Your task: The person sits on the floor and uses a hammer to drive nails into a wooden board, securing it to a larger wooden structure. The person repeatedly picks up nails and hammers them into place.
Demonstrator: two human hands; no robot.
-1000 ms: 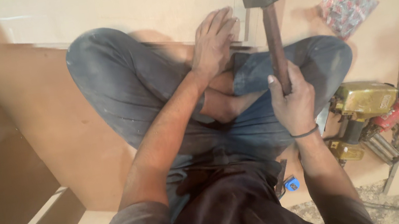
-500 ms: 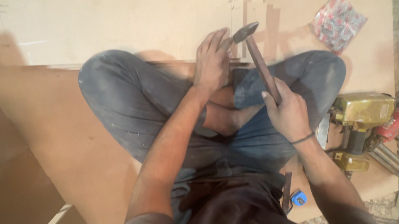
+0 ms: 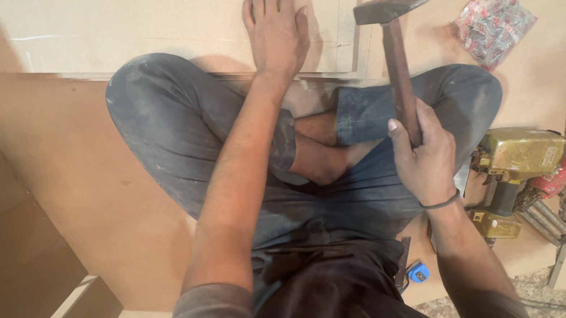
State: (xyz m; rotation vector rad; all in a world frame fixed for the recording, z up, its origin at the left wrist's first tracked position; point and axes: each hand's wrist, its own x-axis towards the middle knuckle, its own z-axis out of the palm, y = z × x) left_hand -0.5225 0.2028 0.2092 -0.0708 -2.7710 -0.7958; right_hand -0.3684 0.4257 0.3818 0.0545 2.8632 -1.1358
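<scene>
The floor is covered with pale fibreboard sheets (image 3: 85,207), and a person sits cross-legged on them. The left hand (image 3: 276,25) lies flat and open on the lighter board (image 3: 133,18) at the far edge, fingers spread. The right hand (image 3: 424,155) is closed around the wooden handle of a hammer (image 3: 397,56), head raised above the board's right end. A yellow nail gun (image 3: 516,157) and a red-patterned packet (image 3: 494,22) lie near the right side.
</scene>
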